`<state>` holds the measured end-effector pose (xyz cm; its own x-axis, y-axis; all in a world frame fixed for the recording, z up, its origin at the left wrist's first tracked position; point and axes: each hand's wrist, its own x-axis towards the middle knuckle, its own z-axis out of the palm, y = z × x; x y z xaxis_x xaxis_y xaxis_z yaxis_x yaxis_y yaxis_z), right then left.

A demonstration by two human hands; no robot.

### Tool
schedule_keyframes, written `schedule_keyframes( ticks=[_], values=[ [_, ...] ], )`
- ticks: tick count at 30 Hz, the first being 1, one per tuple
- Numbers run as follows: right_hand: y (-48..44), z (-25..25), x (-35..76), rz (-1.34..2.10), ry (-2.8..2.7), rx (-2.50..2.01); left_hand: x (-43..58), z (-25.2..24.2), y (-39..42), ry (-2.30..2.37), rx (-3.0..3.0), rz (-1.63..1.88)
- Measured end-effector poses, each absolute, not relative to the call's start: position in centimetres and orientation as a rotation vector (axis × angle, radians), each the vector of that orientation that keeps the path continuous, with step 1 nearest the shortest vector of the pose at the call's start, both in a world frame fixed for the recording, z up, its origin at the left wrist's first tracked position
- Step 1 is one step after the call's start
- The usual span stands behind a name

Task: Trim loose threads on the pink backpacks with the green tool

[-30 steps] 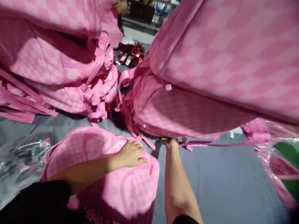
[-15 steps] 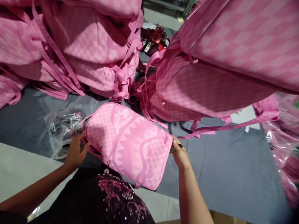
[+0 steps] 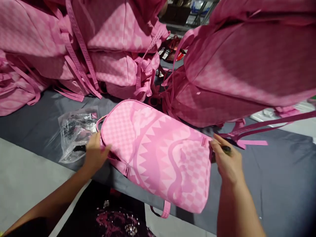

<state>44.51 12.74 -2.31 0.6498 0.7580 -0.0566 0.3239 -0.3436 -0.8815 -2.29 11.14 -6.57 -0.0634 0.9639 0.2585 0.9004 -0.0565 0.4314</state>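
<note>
A pink checkered backpack with a shark-mouth print lies slanted in front of me, its rounded top at the left. My left hand grips its side near the top, by the zipper edge. At the bottom right corner, my right hand pinches the edge of the same backpack. A small dark tool also sticks out of the right hand's grip; most of it is hidden, so its kind cannot be made out. One strap loop hangs from the near side.
Piles of pink backpacks stand at the back left, with another stack at the back right. Beside my left hand lies a clear plastic bag with dark contents. Everything rests on a grey-covered table. Straps trail from the right stack.
The backpack appears larger and farther right in view, its bottom end fuller. Both hands still hold its two ends. The camera view has shifted too.
</note>
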Motion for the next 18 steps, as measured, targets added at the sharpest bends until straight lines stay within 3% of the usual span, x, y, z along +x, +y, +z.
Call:
schedule_keyframes(
  ticks=[4, 7, 10, 13, 18],
  values=[
    [4.4, 0.2, 39.4, 0.304, -1.618, -2.004, 3.7, -9.6, 9.2, 2.008, 2.140, 0.693],
    [-2.0, -2.2, 35.3, 0.179, -2.102, -2.165, 9.9, -9.8, 5.1, 1.712, 2.128, 0.605],
    [-7.0, -5.5, 34.0, 0.228, -2.109, -2.633, 15.7, -9.3, 0.8, 1.440, 2.111, 0.557],
    [-10.1, -5.6, 35.6, 0.267, -1.847, -2.888, 18.7, -9.0, -1.7, 1.328, 2.102, 0.600],
    [-6.5, -0.2, 38.5, -0.620, -1.785, -2.437, 17.2, -9.5, -1.8, 1.518, 1.843, 0.684]
  ],
)
